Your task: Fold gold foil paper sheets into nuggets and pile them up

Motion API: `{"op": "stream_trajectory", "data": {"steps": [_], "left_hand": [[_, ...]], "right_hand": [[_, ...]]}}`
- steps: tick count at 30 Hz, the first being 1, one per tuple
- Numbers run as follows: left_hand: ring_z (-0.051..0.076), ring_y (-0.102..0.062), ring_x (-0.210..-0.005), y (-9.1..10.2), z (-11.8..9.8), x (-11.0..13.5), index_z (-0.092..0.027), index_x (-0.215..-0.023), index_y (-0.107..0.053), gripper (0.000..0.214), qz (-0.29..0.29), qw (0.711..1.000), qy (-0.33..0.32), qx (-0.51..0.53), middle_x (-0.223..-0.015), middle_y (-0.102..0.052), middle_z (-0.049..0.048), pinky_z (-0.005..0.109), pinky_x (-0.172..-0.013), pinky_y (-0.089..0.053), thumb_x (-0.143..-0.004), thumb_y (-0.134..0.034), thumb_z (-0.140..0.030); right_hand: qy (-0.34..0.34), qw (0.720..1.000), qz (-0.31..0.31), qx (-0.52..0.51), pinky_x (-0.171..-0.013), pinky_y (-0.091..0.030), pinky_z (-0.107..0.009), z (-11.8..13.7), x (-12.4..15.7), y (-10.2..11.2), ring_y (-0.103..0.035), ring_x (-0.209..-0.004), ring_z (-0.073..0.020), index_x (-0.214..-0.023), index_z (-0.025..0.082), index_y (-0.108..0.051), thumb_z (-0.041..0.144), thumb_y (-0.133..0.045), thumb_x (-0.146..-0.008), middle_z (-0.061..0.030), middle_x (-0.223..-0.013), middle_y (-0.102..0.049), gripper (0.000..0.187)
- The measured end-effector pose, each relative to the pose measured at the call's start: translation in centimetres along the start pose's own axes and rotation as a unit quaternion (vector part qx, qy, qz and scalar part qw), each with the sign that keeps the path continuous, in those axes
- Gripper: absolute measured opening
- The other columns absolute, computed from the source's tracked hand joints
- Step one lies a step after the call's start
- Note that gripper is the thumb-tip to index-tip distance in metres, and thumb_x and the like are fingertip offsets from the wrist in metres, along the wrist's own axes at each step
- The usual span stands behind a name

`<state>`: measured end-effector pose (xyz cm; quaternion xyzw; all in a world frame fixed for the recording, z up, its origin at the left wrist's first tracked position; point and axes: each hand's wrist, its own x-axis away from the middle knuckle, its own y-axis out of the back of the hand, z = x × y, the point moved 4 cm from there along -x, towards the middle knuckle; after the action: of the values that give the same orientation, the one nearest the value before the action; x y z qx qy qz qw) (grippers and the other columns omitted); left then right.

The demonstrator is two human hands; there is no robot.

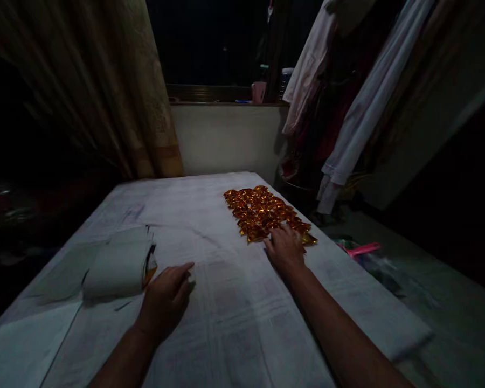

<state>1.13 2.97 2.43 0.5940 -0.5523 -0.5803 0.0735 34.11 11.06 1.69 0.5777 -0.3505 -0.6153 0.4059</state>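
Observation:
Shiny orange-gold foil pieces [262, 210], pointed and crinkled, lie close together in a patch on the white-clothed surface. My right hand [286, 250] rests at the near edge of this patch, thumb apart from the fingers, touching the foil. Its fingertips are partly lost against the pieces. My left hand [167, 299] is over the cloth with its index finger stretched out and nothing visible in it. Just left of that hand lies a bulky grey-white folded bundle [117, 267], with a bit of orange foil [150, 274] showing at its right end.
A pale sheet [28, 339] lies at the near left of the white cloth [234, 312]. Behind hangs a curtain [133, 108]; a pink mug [258, 92] stands on the sill. Clothes [351, 118] hang at right, above a pink item [364, 249] beyond the edge.

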Motion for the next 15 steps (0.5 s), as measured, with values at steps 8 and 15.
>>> {"op": "stream_trajectory", "data": {"steps": [8, 15], "left_hand": [[0.019, -0.07, -0.076, 0.1, 0.1, 0.0, -0.018, -0.114, -0.069, 0.028, -0.012, 0.999, 0.026, 0.026, -0.085, -0.074, 0.0055, 0.03, -0.07, -0.056, -0.094, -0.052, -0.029], [0.019, -0.07, -0.074, 0.3, 0.3, -0.1, -0.018, -0.112, -0.07, 0.029, -0.018, 0.998, 0.047, 0.03, -0.082, -0.074, 0.005, 0.03, -0.068, -0.056, -0.094, -0.05, -0.03]], "right_hand": [[0.003, 1.0, -0.002, -0.021, -0.103, -0.028, -0.042, -0.3, -2.0, 0.1, -0.051, -0.123, -0.0282, -0.113, 0.019, -0.068, 0.029, -0.05, -0.096, -0.0114, -0.125, -0.069, 0.026], [0.023, 0.994, 0.109, 0.009, -0.108, -0.027, -0.046, 0.1, -5.6, -1.0, -0.038, -0.141, -0.0292, -0.138, 0.022, -0.057, 0.038, -0.043, -0.102, -0.0109, -0.15, -0.052, 0.042]]}}
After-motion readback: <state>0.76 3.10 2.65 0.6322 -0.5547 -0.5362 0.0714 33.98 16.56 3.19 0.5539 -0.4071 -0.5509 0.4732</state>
